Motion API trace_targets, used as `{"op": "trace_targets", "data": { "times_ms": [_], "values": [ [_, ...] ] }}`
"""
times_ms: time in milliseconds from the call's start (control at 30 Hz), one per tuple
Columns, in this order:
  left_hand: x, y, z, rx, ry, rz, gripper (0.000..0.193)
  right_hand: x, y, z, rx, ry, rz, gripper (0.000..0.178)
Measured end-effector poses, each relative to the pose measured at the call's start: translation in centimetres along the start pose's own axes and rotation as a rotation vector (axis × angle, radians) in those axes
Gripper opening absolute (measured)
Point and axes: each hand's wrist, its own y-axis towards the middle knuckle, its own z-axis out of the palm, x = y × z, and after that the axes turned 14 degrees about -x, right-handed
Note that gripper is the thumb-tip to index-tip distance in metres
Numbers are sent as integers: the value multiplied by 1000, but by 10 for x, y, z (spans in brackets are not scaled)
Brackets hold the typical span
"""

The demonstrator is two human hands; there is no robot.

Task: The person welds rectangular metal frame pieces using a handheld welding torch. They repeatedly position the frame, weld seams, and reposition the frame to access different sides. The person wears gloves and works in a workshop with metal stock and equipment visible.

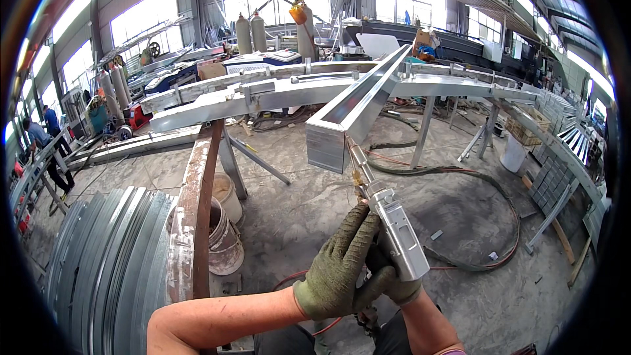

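Observation:
A silver handheld welding gun (399,233) with a copper-coloured nozzle points up and away from me. Its tip meets or nearly meets the near lower corner of a long square metal tube (327,151), whose closed end faces me. My right hand (402,291), in a green work glove, grips the gun from beneath, its fingers mostly hidden by the gun body. My left hand (334,268), gloved alike, is pressed against the gun's left side, fingers together near the nozzle base. The tube lies across a horizontal metal beam (289,94) and juts toward me.
A rusty brown beam (197,217) runs along my left, beside stained buckets (225,250) and stacked metal strips (108,256). Hoses (503,190) loop over the floor at right, near a white bucket (513,153). Gas cylinders (258,31) stand far back; a person (41,138) is far left.

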Motion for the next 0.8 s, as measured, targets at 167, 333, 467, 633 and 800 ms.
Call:
{"op": "trace_targets", "data": {
  "times_ms": [167,333,467,633,800],
  "values": [
    [2,-1,1,-5,9,19,92,-7,5,1,-51,-52,-120,37],
    [1,0,0,5,7,11,93,-6,8,8,-107,-139,-123,29],
    [2,-1,0,6,7,17,94,-9,4,-7,53,-102,-60,49],
    [3,-4,1,-14,-2,20,95,-20,1,-13,109,-54,0,56],
    [3,-4,2,-5,7,23,95,-20,-1,-14,116,-96,-77,58]
  ]
}}
